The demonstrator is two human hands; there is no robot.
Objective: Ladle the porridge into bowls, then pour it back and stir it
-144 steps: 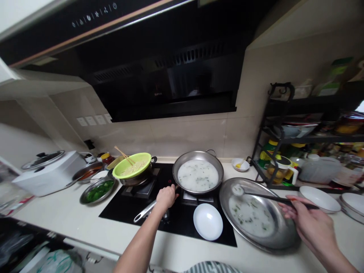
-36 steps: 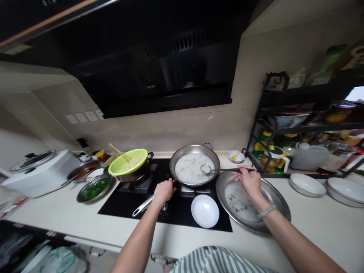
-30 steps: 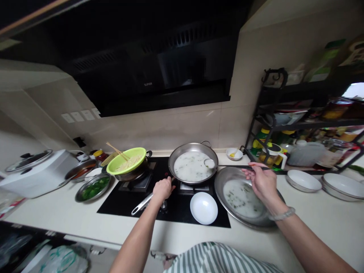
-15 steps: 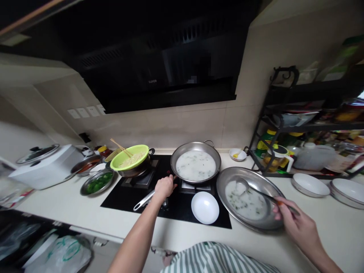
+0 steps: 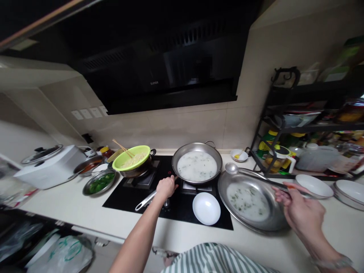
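Note:
My left hand (image 5: 165, 187) is closed around the long metal handle of the wok (image 5: 212, 177), which sits on the right burner with white, green-flecked soup (image 5: 196, 165) in it. In my right hand (image 5: 301, 204) is a ladle (image 5: 253, 175), gripped by its dark handle. The ladle's bowl is raised near the rim of a wide steel basin (image 5: 277, 212). Similar white soup with chopped greens (image 5: 248, 201) lies in that basin. An upright white bowl (image 5: 206, 208) rests on the stove's front, between wok and basin.
On the left burner, a green colander (image 5: 121, 162) of noodles with chopsticks sits over a pot. A steel dish of green vegetables (image 5: 101, 183) stands left of it. White bowls (image 5: 314, 185) and a black rack (image 5: 263, 125) are at the right; a range hood (image 5: 170, 91) hangs above.
My right hand has lifted the ladle out of the basin's soup, its bowl moving up and left towards the basin's far rim. My left hand stays on the wok handle.

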